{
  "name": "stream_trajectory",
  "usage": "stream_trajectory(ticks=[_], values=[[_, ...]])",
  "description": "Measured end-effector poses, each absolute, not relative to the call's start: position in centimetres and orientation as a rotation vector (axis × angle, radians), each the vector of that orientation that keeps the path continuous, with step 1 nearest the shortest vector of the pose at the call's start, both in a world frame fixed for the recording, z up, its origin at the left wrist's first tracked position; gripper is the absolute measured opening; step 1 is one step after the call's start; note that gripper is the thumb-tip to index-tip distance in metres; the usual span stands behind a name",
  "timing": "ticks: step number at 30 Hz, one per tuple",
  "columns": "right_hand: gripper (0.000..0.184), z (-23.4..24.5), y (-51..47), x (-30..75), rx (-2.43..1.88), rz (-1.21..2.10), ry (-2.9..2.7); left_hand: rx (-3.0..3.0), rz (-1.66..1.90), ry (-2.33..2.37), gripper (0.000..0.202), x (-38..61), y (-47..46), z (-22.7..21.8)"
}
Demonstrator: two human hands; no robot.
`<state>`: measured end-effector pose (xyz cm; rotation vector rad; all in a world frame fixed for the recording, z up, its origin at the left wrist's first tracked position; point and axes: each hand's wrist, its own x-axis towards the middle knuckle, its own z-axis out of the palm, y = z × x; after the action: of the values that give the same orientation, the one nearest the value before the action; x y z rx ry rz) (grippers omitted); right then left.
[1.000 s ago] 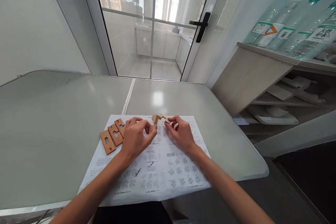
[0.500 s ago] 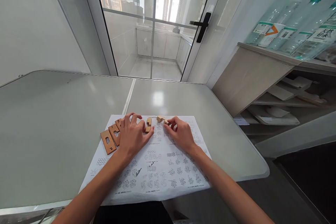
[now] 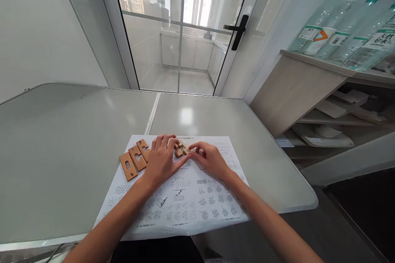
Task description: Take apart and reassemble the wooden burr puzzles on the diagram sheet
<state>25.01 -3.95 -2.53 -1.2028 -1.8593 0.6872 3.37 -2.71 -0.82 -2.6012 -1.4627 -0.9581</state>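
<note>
Two small wooden puzzle pieces (image 3: 180, 148) lie together on a printed instruction sheet (image 3: 185, 197) on the grey table. My left hand (image 3: 162, 161) rests over their left side, fingers curled on one piece. From the right, my right hand (image 3: 207, 158) pinches the other piece with thumb and forefinger. Three flat wooden slabs with slots (image 3: 135, 159) lie in a fanned row just left of my left hand.
The grey table (image 3: 77, 131) has a seam down its middle and a rounded right edge. A glass door with a black handle (image 3: 237, 31) stands behind. A wooden shelf unit (image 3: 308, 90) at the right carries several water bottles (image 3: 345, 28).
The pieces were held joined above the sheet, then came apart onto the paper. Now both hands have pushed them together again, flat on the sheet.
</note>
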Motion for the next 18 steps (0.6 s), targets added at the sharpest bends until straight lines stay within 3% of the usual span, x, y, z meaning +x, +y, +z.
stream_trajectory(ticks=[4,18], values=[[0.027,-2.10,-4.21,24.79,-1.135,0.733,-1.893,-2.611,-0.949,-1.460,0.028,3.39,-2.70,-0.97],[0.019,-2.04,-4.14,24.60,-1.151,0.744,-1.814,-2.240,-0.751,-1.674,0.033,3.11,-2.57,-1.08]])
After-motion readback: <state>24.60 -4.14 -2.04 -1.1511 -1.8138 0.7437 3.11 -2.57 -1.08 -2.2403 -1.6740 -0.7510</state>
